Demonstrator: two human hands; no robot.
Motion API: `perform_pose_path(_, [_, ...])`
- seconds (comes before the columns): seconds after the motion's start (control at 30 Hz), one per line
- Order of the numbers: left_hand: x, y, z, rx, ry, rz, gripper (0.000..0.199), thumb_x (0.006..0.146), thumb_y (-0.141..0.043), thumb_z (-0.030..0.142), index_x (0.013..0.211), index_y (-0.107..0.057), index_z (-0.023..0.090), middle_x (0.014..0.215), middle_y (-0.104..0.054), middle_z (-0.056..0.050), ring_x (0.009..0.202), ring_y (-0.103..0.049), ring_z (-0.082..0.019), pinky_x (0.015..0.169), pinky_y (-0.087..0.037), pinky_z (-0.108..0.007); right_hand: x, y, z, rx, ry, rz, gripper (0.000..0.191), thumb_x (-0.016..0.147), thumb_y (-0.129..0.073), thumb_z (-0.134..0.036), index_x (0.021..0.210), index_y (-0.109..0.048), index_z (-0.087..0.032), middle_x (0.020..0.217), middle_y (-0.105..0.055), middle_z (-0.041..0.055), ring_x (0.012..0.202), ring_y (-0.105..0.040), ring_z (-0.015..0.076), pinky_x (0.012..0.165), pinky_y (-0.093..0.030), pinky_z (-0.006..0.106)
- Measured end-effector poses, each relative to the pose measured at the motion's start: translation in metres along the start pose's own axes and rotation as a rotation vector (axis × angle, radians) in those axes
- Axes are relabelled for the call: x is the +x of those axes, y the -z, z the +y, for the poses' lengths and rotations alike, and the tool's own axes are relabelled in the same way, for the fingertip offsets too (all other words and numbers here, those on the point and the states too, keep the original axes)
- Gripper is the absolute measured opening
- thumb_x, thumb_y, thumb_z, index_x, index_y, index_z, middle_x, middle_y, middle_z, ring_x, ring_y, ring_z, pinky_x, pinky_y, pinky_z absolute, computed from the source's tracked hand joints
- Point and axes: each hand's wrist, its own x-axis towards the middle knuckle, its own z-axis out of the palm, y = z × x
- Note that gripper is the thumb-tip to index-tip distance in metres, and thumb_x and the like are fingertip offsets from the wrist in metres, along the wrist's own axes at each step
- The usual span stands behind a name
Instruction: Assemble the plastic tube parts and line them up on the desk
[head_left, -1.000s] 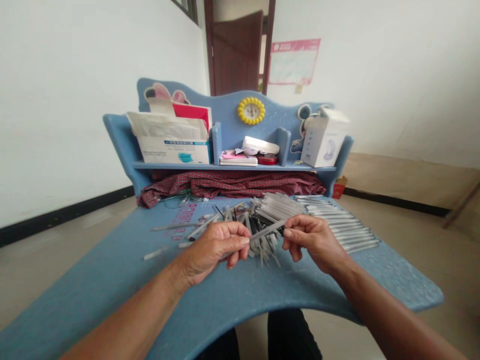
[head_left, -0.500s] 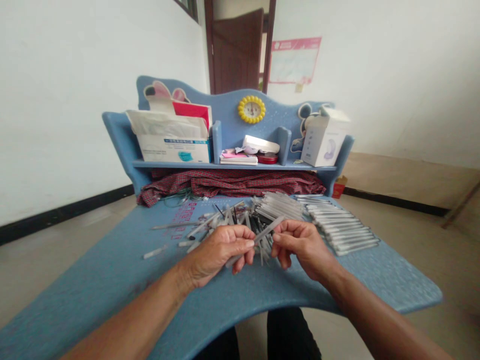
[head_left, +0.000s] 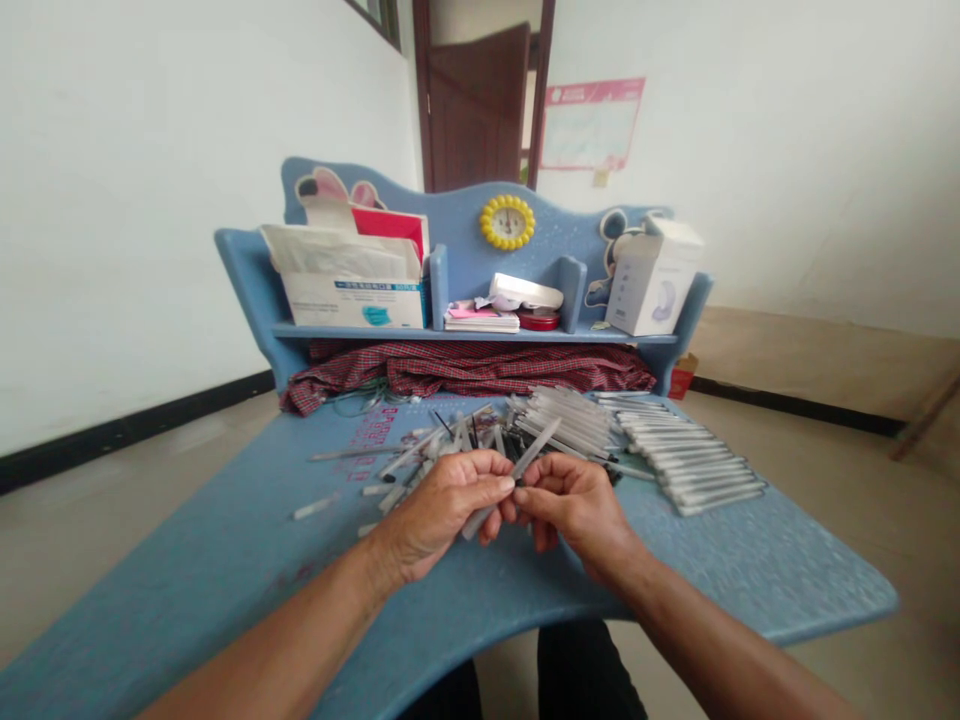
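Note:
My left hand [head_left: 439,505] is closed around a translucent pen barrel [head_left: 537,449], which slants up and to the right; its lower end shows beneath the fingers. Close against it, my right hand [head_left: 581,503] is pinched, fingertips meeting the left ones beside the barrel. A small dark bit shows at that meeting point, too small to name. Behind both hands lies a jumbled pile of pen parts [head_left: 420,455], clear and black, partly hidden by them. Translucent barrels [head_left: 566,415] are heaped just beyond my right hand.
Pens in a neat row [head_left: 690,455] lie at the right of the blue table [head_left: 810,570]. One loose clear piece [head_left: 315,507] lies at left. Along the back, a shelf [head_left: 465,337] carries a mask box [head_left: 352,300] and white box [head_left: 654,285] above checked cloth [head_left: 465,368].
My right hand has moved left and in to my left fingertips. The pen barrel now tilts more steeply in my left hand. The view has shifted slightly.

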Motion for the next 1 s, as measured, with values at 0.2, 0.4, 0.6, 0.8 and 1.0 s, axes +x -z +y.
perform_pose_path(0.2, [0.000,0.000,0.000,-0.004,-0.006,0.020,0.018,0.076,-0.059,0.030,0.080,-0.057,0.012,0.061,-0.058,0.000,0.044,-0.048,-0.006,0.043,-0.034,-0.018,-0.003,-0.008,0.004,-0.046,0.117,0.126,0.015,0.065,-0.068,-0.023,0.068,-0.055,-0.015,0.049,-0.057,-0.0053,0.036,-0.047,0.0054,0.034,-0.039,0.015])
perform_pose_path(0.4, [-0.001,-0.001,0.003,0.008,-0.001,0.025,0.018,0.075,-0.059,0.028,0.082,-0.057,0.012,0.061,-0.060,-0.001,0.042,-0.047,-0.006,0.042,-0.034,-0.018,-0.006,0.006,-0.001,-0.049,0.132,0.187,0.016,0.064,-0.069,-0.021,0.070,-0.056,-0.016,0.048,-0.057,-0.0047,0.037,-0.049,0.0074,0.038,-0.039,0.018])
perform_pose_path(0.6, [-0.002,0.000,0.005,0.063,0.007,-0.007,0.018,0.074,-0.060,0.028,0.083,-0.056,0.013,0.062,-0.062,-0.002,0.042,-0.048,-0.007,0.042,-0.033,-0.019,0.000,0.031,-0.020,0.332,0.143,0.287,0.026,0.061,-0.073,-0.024,0.080,-0.056,-0.017,0.067,-0.067,0.0018,0.051,-0.060,0.0121,0.041,-0.040,0.019])
perform_pose_path(0.8, [-0.002,-0.002,0.005,0.105,0.019,-0.043,0.018,0.074,-0.060,0.028,0.081,-0.056,0.013,0.062,-0.062,-0.002,0.042,-0.047,-0.006,0.043,-0.032,-0.019,0.002,0.035,-0.018,0.489,0.102,0.205,0.024,0.064,-0.072,-0.024,0.082,-0.056,-0.021,0.069,-0.067,0.0000,0.059,-0.062,0.0131,0.042,-0.039,0.017])
perform_pose_path(1.0, [-0.002,-0.002,0.004,0.104,0.006,-0.060,0.018,0.075,-0.058,0.029,0.082,-0.056,0.012,0.063,-0.062,-0.002,0.043,-0.048,-0.006,0.043,-0.033,-0.019,0.001,0.030,-0.014,0.539,0.077,0.158,0.021,0.065,-0.072,-0.021,0.080,-0.057,-0.021,0.071,-0.068,0.0011,0.059,-0.062,0.0128,0.041,-0.038,0.017])
